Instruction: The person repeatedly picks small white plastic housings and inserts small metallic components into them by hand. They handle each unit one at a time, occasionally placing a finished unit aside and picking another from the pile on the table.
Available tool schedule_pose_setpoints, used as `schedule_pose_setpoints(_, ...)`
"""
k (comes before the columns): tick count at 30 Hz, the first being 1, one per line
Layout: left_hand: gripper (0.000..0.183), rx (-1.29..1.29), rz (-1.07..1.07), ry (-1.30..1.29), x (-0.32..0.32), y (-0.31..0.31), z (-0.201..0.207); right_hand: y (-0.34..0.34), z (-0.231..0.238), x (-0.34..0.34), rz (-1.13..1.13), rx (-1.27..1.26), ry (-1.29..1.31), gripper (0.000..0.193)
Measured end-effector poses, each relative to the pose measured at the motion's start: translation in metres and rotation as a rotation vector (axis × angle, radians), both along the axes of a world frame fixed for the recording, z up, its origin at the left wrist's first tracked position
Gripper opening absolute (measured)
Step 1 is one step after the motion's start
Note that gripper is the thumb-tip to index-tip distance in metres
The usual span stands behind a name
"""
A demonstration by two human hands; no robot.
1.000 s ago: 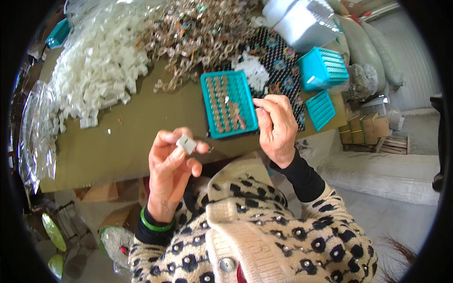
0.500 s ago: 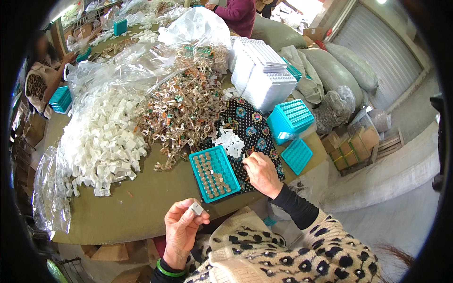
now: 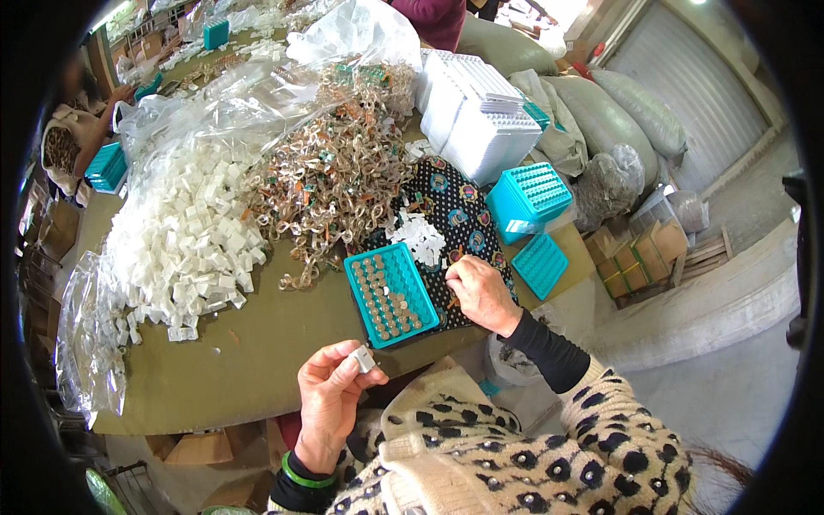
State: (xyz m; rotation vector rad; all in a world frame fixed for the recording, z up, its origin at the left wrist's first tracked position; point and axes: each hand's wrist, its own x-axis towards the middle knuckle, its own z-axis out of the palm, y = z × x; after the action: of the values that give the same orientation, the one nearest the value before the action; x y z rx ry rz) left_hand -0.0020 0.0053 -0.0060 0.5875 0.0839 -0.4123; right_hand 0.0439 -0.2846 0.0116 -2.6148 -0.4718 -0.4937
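Cream knit, spotted dark, forms the garment (image 3: 506,459) lowest in view, at six o'clock. With the teal tray (image 3: 417,279) as the dial's centre, the left hand (image 3: 326,399) sits at seven o'clock, thumb and fingers clamped on a small white block (image 3: 364,360) by the near edge of the table (image 3: 249,378). The block looks like rigid plastic: probably light, slightly slick on its flat faces, and hardly fragile; opposite side walls, pinched between thumb and forefinger, should give the surest hold. Round brownish pieces (image 3: 374,302) fill pockets of the tray. At three o'clock, just beside it, the right hand (image 3: 482,296) has its fingers drawn together; I cannot tell whether anything is between them. Beyond, white bits (image 3: 419,239) lie at one o'clock, by a patterned dark cloth (image 3: 463,225); a tangled heap (image 3: 335,184) spreads at eleven, loose white blocks (image 3: 184,257) between nine and ten. Farther off are stacked teal trays (image 3: 530,193) at two, stacked white trays (image 3: 481,120) at one, and a maroon-clad co-worker (image 3: 436,21) at twelve.
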Motion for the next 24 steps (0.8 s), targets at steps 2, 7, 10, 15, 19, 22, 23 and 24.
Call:
schedule_pose_setpoints(2, 0.016, -0.006, 0.002, 0.003, 0.002, -0.001, 0.003, 0.009, 0.011, -0.001, 0.024, 0.188, -0.042, 0.010)
schedule_pose_setpoints(7, 0.022, -0.081, -0.045, -0.012, 0.008, -0.004, 0.011, 0.052, 0.040, -0.022, 0.073, 0.630, 0.336, 0.007)
schedule_pose_setpoints(10, 0.028, -0.060, -0.018, 0.051, 0.008, -0.004, 0.011, 0.085, 0.041, -0.020, 0.261, 0.737, 0.245, 0.006)
schedule_pose_setpoints(15, 0.023, -0.185, -0.035, 0.050, 0.008, -0.001, 0.010, 0.115, 0.033, -0.022, 0.303, 0.778, 0.284, 0.007)
schedule_pose_setpoints(19, 0.023, -0.199, -0.028, 0.059, 0.008, -0.001, 0.010, 0.122, 0.027, -0.024, 0.293, 0.742, 0.265, 0.007)
schedule_pose_setpoints(22, 0.025, -0.172, -0.049, 0.047, 0.008, -0.001, 0.010, 0.123, 0.026, -0.026, 0.288, 0.951, 0.411, 0.007)
schedule_pose_setpoints(23, 0.025, -0.183, -0.051, 0.056, 0.008, -0.001, 0.010, 0.123, 0.026, -0.027, 0.282, 0.947, 0.417, 0.007)
schedule_pose_setpoints(24, 0.026, -0.188, -0.050, 0.060, 0.008, -0.002, 0.009, 0.123, 0.026, -0.028, 0.276, 0.942, 0.423, 0.007)
